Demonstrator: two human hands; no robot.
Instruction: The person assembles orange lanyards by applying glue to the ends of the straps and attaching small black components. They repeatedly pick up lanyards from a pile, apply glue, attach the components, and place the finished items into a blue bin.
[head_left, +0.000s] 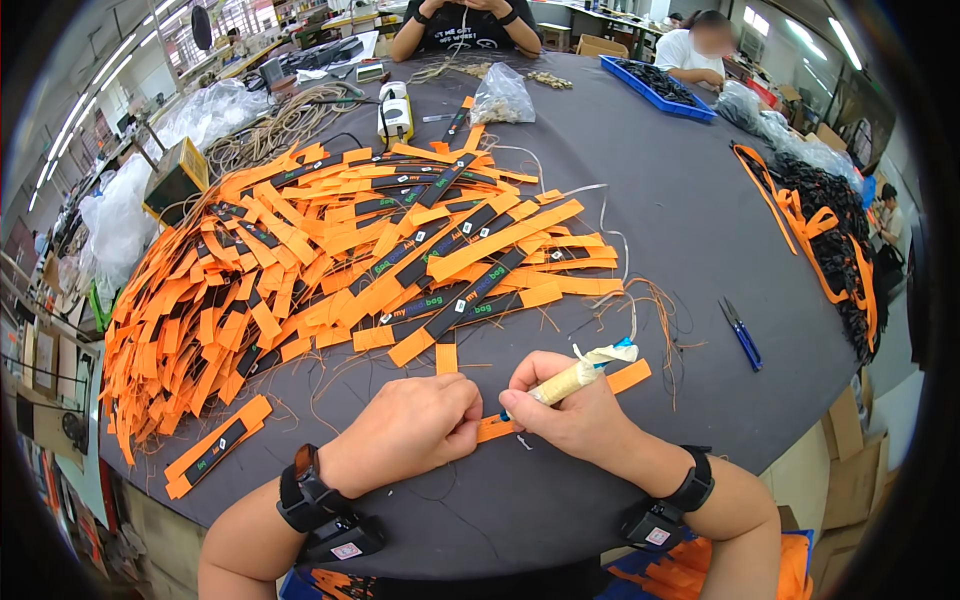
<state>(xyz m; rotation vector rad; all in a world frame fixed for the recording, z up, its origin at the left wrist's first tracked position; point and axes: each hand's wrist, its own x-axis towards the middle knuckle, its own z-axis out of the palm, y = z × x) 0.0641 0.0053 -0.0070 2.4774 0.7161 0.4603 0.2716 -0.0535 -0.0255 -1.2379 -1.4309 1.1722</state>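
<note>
My left hand [408, 428] rests on the dark grey table [660, 200], its fingers pinching down the near end of an orange strap [628, 376] that lies flat in front of me. My right hand [570, 408] grips a small tool with a tape-wrapped handle [575, 375], its tip pressed to the strap right beside my left fingers. A big heap of orange and black straps [330, 250] spreads over the table's left half, just beyond my hands. One loose orange and black strap [215, 447] lies to the left of my left wrist.
Blue snips [741, 334] lie to the right. A second pile of black and orange straps [830, 220] lines the right edge. A blue tray [660, 85], clear plastic bags [502, 95] and a small white device [395, 115] stand at the far side, where other people sit.
</note>
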